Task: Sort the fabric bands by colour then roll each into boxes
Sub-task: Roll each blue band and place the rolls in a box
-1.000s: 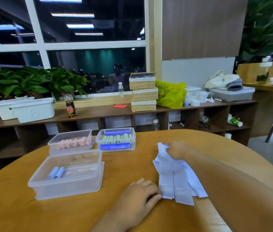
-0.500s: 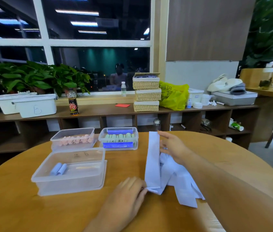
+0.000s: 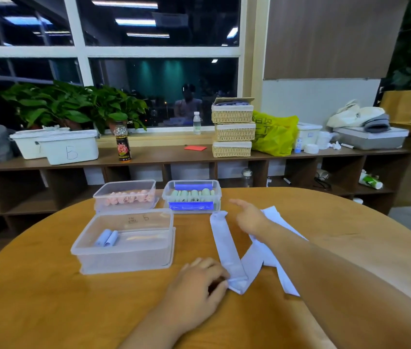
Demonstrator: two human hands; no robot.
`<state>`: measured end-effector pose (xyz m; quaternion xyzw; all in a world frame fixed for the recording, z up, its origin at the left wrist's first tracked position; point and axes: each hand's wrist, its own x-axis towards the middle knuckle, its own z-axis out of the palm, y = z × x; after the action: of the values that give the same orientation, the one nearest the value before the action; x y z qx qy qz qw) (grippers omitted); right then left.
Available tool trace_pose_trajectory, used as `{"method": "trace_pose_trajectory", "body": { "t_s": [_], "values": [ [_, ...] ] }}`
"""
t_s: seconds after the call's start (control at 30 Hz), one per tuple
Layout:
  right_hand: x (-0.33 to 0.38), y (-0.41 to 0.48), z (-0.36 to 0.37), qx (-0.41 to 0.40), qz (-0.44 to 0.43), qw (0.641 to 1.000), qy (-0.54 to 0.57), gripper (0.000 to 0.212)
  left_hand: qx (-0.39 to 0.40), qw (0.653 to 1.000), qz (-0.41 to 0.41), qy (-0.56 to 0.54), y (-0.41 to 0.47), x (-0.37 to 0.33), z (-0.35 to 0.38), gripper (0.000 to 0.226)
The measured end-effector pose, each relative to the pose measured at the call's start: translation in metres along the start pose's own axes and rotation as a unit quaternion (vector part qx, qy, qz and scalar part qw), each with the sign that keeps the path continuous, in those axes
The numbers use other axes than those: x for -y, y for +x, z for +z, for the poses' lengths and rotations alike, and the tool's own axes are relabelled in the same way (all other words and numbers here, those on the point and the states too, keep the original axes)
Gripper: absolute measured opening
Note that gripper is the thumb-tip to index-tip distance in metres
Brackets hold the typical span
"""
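Round table [image 3: 48, 298]: pale blue band [image 3: 225, 245] laid straight, near end pinched by left hand [image 3: 199, 285]; right hand [image 3: 249, 219] held above, fingers apart, empty. A skewed roll is risked while the far end is unsteadied.

One pale lilac band [image 3: 226, 244] lies flat and straight on the table, running front to back. Its far end stops just short of the far right box [image 3: 218, 197], and the left hand [image 3: 199, 285] grips its folded near end. A loose heap of same-coloured bands [image 3: 273, 258] sprawls just to its right. Three clear boxes stand open. The near box [image 3: 123, 264] holds two pale blue rolls [image 3: 107, 238], the far left box [image 3: 123, 183] holds pink rolls [image 3: 128, 198], and the far right one holds a row of green rolls [image 3: 191, 193].
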<state>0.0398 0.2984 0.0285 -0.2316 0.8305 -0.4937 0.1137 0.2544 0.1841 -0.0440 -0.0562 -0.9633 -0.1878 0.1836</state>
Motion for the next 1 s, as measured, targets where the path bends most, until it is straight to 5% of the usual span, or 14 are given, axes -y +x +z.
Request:
{"method": "trace_pose_trajectory", "body": {
  "t_s": [0.27,0.57,0.67,1.0],
  "values": [
    [-0.026,-0.067,-0.014,-0.039,-0.118,0.983,-0.135,0.048,-0.013,0.993,-0.054,-0.099,0.006,0.01,0.006,0.014],
    [-0.057,-0.135,-0.028,0.004,-0.175,0.935,-0.308,0.041,0.001,0.999,-0.033,-0.027,0.01,0.002,0.004,0.045],
    [-0.057,-0.141,-0.021,-0.014,-0.192,0.917,-0.35,0.027,-0.001,1.0,-0.011,-0.001,0.012,-0.005,0.001,0.032],
    [-0.06,-0.16,0.001,-0.029,-0.133,0.953,-0.27,0.038,-0.099,0.992,-0.081,0.016,0.004,0.002,0.0,0.015]
  ]
}}
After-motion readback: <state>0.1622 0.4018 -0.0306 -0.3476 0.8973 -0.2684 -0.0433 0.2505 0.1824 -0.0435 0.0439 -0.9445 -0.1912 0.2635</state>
